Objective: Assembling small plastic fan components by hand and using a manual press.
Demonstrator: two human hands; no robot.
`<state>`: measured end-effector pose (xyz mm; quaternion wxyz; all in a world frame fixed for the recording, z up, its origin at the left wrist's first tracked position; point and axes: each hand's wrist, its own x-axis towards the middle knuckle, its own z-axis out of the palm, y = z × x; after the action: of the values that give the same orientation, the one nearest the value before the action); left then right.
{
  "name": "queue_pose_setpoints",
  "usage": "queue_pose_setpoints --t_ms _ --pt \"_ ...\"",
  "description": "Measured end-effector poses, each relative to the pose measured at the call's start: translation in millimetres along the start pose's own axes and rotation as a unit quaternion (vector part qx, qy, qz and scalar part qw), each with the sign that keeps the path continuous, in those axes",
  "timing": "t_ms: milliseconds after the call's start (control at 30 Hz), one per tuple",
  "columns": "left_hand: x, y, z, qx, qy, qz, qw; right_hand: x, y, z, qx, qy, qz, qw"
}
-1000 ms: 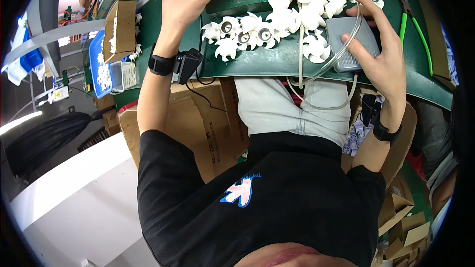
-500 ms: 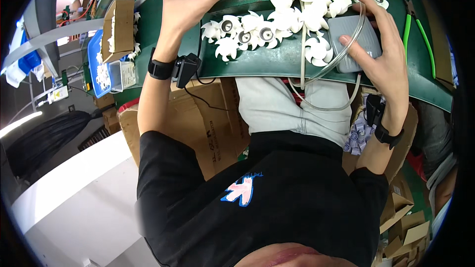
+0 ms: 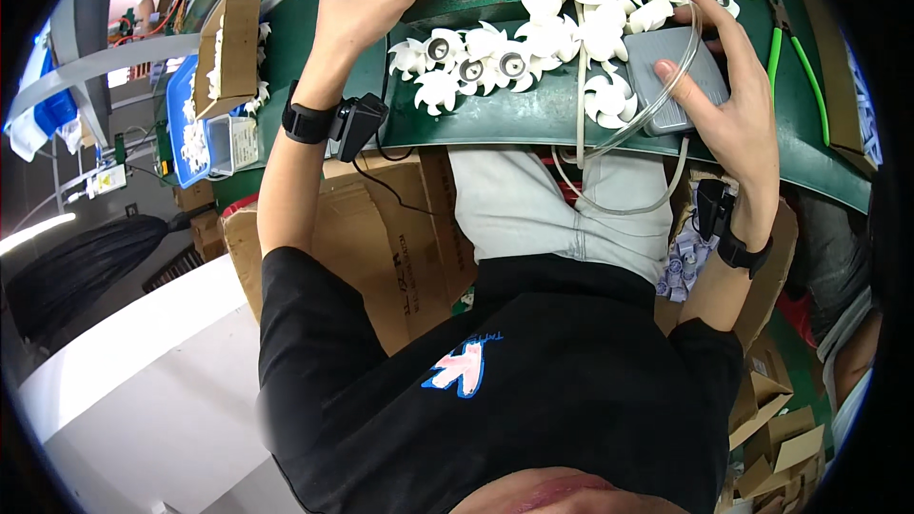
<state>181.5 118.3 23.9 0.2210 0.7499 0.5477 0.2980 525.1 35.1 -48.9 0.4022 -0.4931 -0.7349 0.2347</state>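
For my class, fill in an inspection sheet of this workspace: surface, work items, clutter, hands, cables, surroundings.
Surface: green bench, partly covered.
Work items: white fan wheels, piled and loose; grey box.
Clutter: green-handled pliers at right.
Hands: left hand at the upper edge, fingers partly out of view; right hand spread at the grey box.
Cables: pale cables over the front edge, some looping by the right hand; black cable below the bench, left.
Surroundings: blue bin and cardboard box left; cartons lower right.
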Motion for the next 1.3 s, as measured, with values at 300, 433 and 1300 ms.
queue_pose_setpoints --t_ms 300,433,1300 --pt "-7 7 24 -0.141 0.053 -0.031 0.988 -4 3 -4 -0.002 0.004 0.015 1.0" --pt "-6 -7 19 -0.269 0.095 0.013 0.958 1 3 2 0.005 0.002 -0.003 1.0" --pt "-85 -108 -129 0.525 0.216 0.091 0.818 -3 0 1 -0.003 -0.003 0.033 0.999"
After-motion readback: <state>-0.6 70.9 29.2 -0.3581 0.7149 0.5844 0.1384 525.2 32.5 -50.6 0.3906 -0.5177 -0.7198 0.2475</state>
